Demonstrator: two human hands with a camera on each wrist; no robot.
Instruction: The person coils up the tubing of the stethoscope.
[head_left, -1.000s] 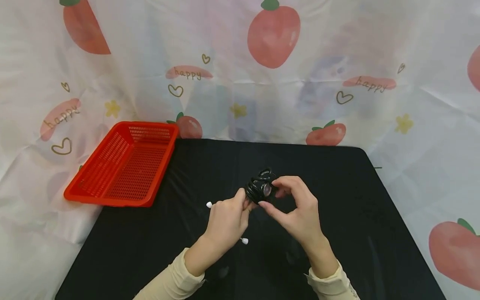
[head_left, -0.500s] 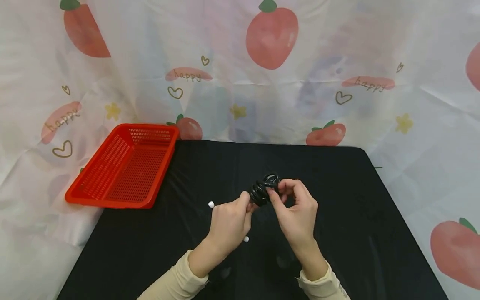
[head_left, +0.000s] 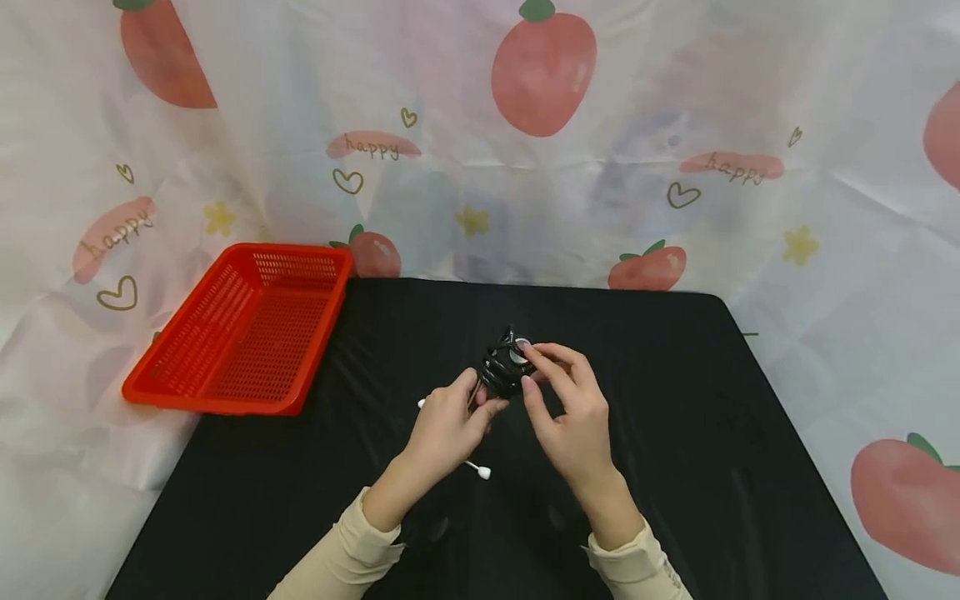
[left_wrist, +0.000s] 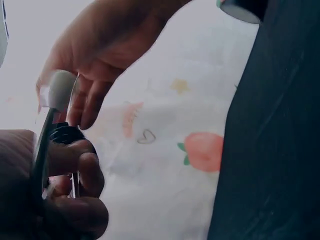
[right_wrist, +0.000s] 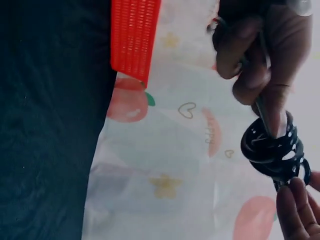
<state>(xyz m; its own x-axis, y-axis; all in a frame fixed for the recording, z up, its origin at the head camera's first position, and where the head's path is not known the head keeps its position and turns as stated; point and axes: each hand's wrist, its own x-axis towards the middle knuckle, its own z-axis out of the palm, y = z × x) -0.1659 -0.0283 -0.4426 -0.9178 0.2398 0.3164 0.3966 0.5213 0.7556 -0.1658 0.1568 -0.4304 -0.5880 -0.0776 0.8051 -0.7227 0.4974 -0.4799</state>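
Observation:
Between the two hands is a stethoscope, its black tubing wound into a tight coil. My left hand grips its metal ear tubes below the coil. One white ear tip sticks out under that hand; another shows large in the left wrist view. On the coil's right side lies the round silver chest piece, partly covered by fingers. My right hand holds that end, index finger on the chest piece and thumb at the coil. In the right wrist view, its fingertips pinch the far end of the coil.
A red perforated plastic basket stands at the back left of the black-covered table. Behind the table hangs a pale curtain printed with fruit and hearts.
The coil has turned and shifted slightly left and up. The silver chest piece, hidden behind the right fingers half a second ago, shows again. My left hand keeps its grip.

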